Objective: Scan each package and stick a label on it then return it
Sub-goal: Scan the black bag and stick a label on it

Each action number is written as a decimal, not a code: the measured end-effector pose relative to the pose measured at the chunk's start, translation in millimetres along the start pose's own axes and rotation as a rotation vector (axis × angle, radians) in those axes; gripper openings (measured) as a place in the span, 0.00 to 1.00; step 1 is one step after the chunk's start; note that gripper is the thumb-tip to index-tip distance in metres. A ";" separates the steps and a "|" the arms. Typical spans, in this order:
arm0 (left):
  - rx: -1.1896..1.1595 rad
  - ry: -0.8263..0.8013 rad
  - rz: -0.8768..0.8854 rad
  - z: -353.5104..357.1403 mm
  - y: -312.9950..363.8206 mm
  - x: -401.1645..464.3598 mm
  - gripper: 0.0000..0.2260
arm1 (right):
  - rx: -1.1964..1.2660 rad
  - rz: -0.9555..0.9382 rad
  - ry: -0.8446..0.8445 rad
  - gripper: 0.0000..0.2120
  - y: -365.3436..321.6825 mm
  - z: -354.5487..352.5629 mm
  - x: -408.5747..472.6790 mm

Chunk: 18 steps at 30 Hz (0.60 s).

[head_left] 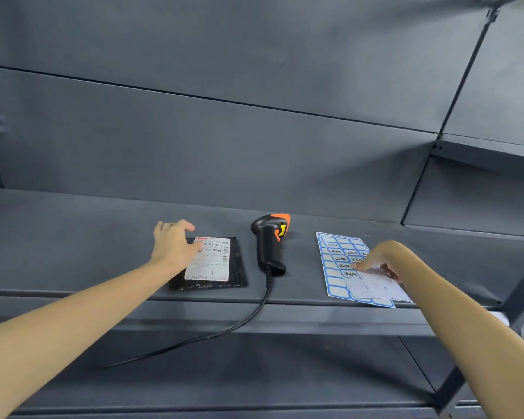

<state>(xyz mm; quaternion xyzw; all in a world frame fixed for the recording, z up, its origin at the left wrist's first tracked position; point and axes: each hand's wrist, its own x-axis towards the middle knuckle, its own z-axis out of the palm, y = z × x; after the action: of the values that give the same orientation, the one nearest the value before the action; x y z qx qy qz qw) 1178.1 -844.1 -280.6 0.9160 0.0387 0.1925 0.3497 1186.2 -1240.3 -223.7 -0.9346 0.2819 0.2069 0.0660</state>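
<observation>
A flat black package (236, 270) with a white shipping label lies on the grey shelf (73, 237). My left hand (173, 243) rests on the package's left part, fingers bent loosely over its far edge. A black and orange barcode scanner (270, 240) lies to the right of the package, its cable hanging over the shelf's front edge. Further right is a sheet of blue-bordered labels (339, 267), partly peeled. My right hand (378, 261) is on the sheet, fingertips down at one label near its middle; whether it pinches the label is hidden.
The shelf's back panel rises behind everything. A lower shelf (254, 373) shows below, and another shelf unit (481, 207) adjoins on the right with a dark upright post at the corner. The scanner cable (224, 331) trails down to the left.
</observation>
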 end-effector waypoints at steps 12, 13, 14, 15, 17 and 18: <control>-0.034 0.001 -0.015 -2.0 1.4 -5.5 0.15 | 0.268 -0.044 -0.014 0.31 7.2 4.8 10.3; -0.045 0.005 -0.014 -2.9 3.5 -5.8 0.15 | 0.338 -0.056 -0.006 0.33 8.3 5.7 10.2; -0.054 0.008 -0.012 -4.1 6.0 -6.3 0.15 | 0.402 -0.073 0.010 0.34 9.3 5.9 10.1; -0.062 0.011 -0.010 -5.1 8.6 -6.9 0.15 | 0.452 -0.098 0.042 0.34 9.6 4.7 8.4; -0.087 0.014 -0.002 -6.7 13.1 -8.1 0.15 | 0.580 -0.167 0.159 0.31 8.6 -1.9 2.5; -0.109 0.013 0.000 -7.3 15.2 -9.2 0.14 | 0.658 -0.202 0.210 0.29 6.9 -6.6 -0.9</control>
<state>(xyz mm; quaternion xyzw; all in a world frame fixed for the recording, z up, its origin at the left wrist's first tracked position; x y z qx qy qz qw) 1165.9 -852.9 -268.6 0.8944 0.0304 0.2001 0.3989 1184.0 -1247.2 -217.4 -0.9025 0.2450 0.0001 0.3542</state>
